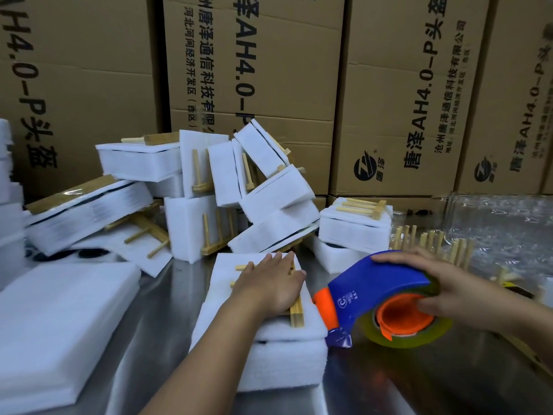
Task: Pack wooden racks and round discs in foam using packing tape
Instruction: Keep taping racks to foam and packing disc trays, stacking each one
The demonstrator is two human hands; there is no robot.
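The wooden rack (296, 311) lies flat on top of a stack of white foam (287, 360) at the front middle of the steel counter (389, 387). The left hand (269, 284) lies on it palm down, fingers straight and close together, pressing it onto the foam. The hand covers most of the rack. Only its long side bar shows at the right edge of the palm, and two peg ends stick out past the left edge of the hand. A thin dark line shows between the foam layers on the near left side; what it is cannot be told.

Just to the right of the foam stack, the right hand (449, 283) grips a blue tape dispenser (374, 289). The fingers curl over its rounded top and the thumb is tucked into the orange core. A roll of yellowish clear tape (419, 338) sits on that core, low against the counter. The dispenser's orange front end is right beside the right edge of the foam, near the rack's bar.

Behind the hands, a loose pile of packed foam bundles (194, 187) with racks strapped on them leans against tall cardboard boxes (269, 55). A stack of plain foam sheets (59, 310) lies at the left. More racks (431, 244) stand with pegs up behind the dispenser, beside crinkled clear plastic (493, 223).
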